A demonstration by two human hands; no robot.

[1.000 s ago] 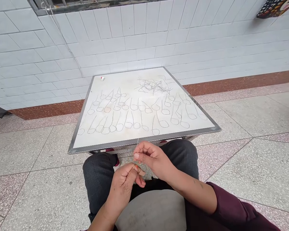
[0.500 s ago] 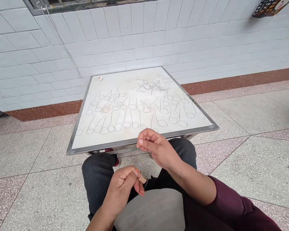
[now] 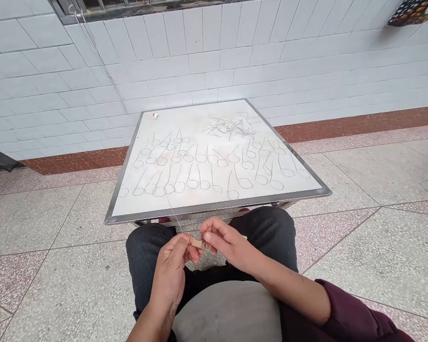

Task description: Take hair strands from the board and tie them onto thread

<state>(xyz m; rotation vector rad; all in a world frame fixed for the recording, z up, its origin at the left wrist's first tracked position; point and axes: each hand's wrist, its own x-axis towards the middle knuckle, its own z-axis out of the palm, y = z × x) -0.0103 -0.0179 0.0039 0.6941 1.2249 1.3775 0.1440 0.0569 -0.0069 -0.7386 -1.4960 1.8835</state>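
Note:
Low over my lap, my left hand [image 3: 173,261] pinches a thin wire [image 3: 177,217] between thumb and index finger. The wire slants up from the fingers past the table's front edge. A tan band [image 3: 197,243] seems to wrap the tip of my left index finger. Close beside it, my right hand [image 3: 226,242] has thumb and fingers drawn together at what looks like a curved part of the same wire; its end is too fine to make out. On the white table [image 3: 139,209], several wires with a round loop at one end [image 3: 192,184] lie spread in rows.
A tangled pile of straight wires [image 3: 230,127] lies toward the table's back right. A small white and red object [image 3: 155,116] sits at its back left corner. The table has a grey metal rim [image 3: 217,206] and stands against a white tiled wall [image 3: 203,61]. My knees are under its front edge.
My right hand has come down beside my left, which has risen slightly. The wire, which ran between my hands in a curve, now sticks up and away from my left fingers.

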